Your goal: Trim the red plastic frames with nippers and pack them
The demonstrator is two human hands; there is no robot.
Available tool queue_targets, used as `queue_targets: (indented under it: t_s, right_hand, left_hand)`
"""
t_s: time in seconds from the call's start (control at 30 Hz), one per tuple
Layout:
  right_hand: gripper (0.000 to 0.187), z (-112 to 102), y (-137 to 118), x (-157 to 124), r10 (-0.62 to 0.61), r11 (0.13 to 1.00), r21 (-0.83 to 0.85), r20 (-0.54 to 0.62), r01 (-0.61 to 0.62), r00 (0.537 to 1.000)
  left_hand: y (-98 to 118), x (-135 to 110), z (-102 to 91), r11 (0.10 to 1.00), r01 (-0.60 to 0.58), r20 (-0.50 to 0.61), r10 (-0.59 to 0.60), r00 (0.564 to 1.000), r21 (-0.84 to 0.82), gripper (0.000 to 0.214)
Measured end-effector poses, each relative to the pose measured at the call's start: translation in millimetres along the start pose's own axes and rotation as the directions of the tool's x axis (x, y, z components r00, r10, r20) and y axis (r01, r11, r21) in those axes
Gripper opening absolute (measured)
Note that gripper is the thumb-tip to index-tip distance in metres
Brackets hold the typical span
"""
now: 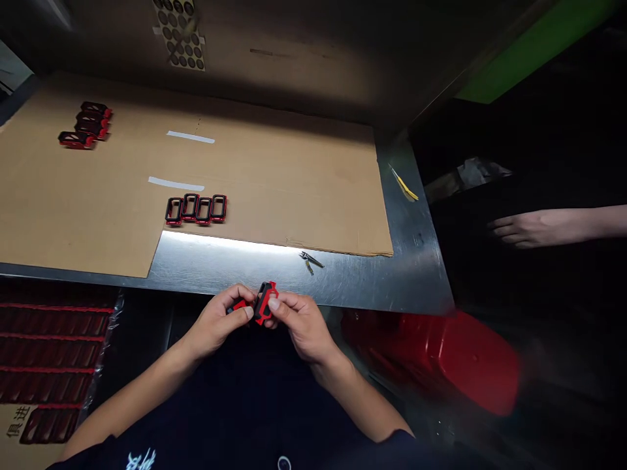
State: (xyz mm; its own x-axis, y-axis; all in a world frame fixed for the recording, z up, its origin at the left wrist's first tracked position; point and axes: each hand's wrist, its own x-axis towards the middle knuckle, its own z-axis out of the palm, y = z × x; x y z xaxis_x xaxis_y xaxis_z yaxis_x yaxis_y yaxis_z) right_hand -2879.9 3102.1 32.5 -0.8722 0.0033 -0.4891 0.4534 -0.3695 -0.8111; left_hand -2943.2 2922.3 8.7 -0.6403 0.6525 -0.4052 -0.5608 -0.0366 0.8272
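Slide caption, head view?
Left hand pinches a red piece, right hand a red-and-black frame, before a metal bench with pliers.

We see glare on the steel near us, shadow along the card's far edge, deep dark at right, the red plastic blurred

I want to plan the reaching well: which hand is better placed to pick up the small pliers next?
Probably the right hand: the pliers lie on the metal table just beyond it, farther from the left hand. Both hands touch the red-and-black part, so the right should first release it.
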Motion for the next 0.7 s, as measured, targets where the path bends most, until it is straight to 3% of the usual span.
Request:
queue_targets:
  t_s: [0.1,0.3,0.47,0.6,0.7]
  right_hand:
    - [0.03,-1,-3,-5,-0.117,0.969,-0.211,0.055,0.126,0.992]
    - [0.017,-4,-1,-8,-0.217,0.938,-0.257,0.082,0.231,0.973]
    - [0.013,-8,2,-10,-0.332,0.862,-0.376,0.086,0.34,0.939]
    - [0.021,-9,5,-13,-0.495,0.719,-0.483,0.148,0.499,0.856]
    - [0.026,-11,8,-13,-0.537,0.675,-0.496,0.178,0.547,0.825]
  left_hand:
    - [4,-2,-1.6,0.987,-0.006,0.029,0.002,1.0,0.163,0.033]
    - [12,-8,-0.9,0.945,-0.013,0.088,-0.017,0.996,0.328,0.034]
    - [10,-11,-1.1,0.961,0.037,0.061,-0.056,0.997,0.273,0.038]
    - [7,-13,1.3,0.979,0.026,0.012,-0.029,0.999,0.202,0.05]
    - [9,-16,6.0,0.983,0.02,0.025,-0.025,0.999,0.182,0.064]
